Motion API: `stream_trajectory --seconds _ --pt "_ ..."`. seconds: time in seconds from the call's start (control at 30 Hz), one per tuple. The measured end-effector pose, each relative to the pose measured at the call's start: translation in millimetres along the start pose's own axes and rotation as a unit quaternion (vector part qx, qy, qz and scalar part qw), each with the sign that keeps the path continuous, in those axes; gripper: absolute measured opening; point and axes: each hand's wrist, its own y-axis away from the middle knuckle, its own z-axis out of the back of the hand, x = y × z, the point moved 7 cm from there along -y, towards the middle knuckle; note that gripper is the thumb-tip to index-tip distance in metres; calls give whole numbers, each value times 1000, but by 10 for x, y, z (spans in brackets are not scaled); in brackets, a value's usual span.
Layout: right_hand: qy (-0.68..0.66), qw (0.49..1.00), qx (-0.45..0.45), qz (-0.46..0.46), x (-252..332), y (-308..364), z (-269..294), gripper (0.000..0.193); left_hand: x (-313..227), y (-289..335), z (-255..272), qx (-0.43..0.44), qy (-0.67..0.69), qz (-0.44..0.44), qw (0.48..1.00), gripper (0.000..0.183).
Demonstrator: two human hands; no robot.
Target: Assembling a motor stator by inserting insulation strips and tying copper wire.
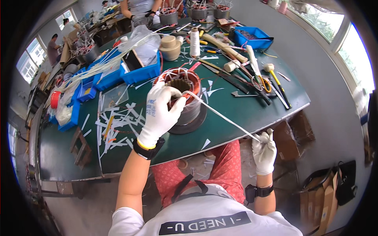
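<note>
A motor stator (191, 111) with copper windings laced in white stands upright on a dark round base (197, 125) near the table's front edge. My left hand (160, 114), in a white glove, grips the winding at its top left side, with thumb and fingers bent over the rim. A white lacing cord (225, 117) runs taut from the near top of the winding to my right hand (264, 152). That hand, gloved too, is closed on the cord beyond the table edge, lower right. White paper strips (118, 129) lie scattered left of the stator.
Blue bins (143, 74) stand at the left, with long white sleeving (106, 65) across them. Behind the stator are a thread cone (195, 42) and another blue bin (252, 36). Mallets (277, 80), scissors and blades lie at the right. A co-worker (139, 10) stands across the table.
</note>
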Motion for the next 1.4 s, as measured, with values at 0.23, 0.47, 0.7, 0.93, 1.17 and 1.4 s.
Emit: stream_trajectory --seconds 0.23,0.47,0.7,0.93,1.17,1.4 --pt "19 980 -199 14 580 261 1183 24 -66 -35 -64 -14 -18 -21 1000 12" --pt "-27 969 -237 62 804 127 1759 22 -52 -28 -9 -23 -31 13 999 13" --pt "337 927 49 -156 -211 -92 -413 18 -27 33 -12 -81 -41 -16 996 18" --pt "752 608 161 196 -1096 -632 -1674 20 44 137 -14 -55 -52 5 997 22" --pt "739 621 157 207 -1244 -751 -1706 22 -39 46 -4 -69 -41 -32 996 17" --pt "698 673 184 164 -1235 -764 -1769 11 -86 -20 -89 -66 -77 5 995 17"
